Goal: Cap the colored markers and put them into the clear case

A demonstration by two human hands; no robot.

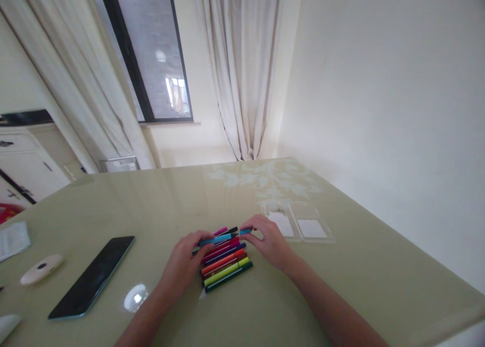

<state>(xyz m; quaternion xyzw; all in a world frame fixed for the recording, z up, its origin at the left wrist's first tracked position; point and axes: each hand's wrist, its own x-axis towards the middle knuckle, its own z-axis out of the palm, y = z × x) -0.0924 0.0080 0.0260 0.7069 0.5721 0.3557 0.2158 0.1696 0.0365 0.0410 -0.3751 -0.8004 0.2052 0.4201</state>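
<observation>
On a glossy pale-green table (379,266), a pale folded sheet (14,241), cloth or paper, lies at the far left, with a cream oval gadget (41,269) nearer and a dark-screened smartphone (92,279) slanting to its right. Next comes the person's left hand (184,258), thumb and fingers pinching the barrel of a light-blue felt-tip pen (216,240) at the far part of a row of colored felt-tip pens (225,268), in pink, purple, navy, orange, brown, lime and dark green. They lie side by side, near the middle of the scene. Just right of the barrel, and apart from it, a small blue cap (245,231) is gripped between the thumb and fingertips of the right hand (271,238). Farther right, a clear plastic case (297,223) lies open, with white inserts in both halves; beyond is a plain wall (386,94). The tip looks exposed, so a misaimed cap could smear ink on a finger or bend the nib; a loose pinch could drop the small cap, and a nudge from the left hand could set the neighboring pens rolling.
</observation>
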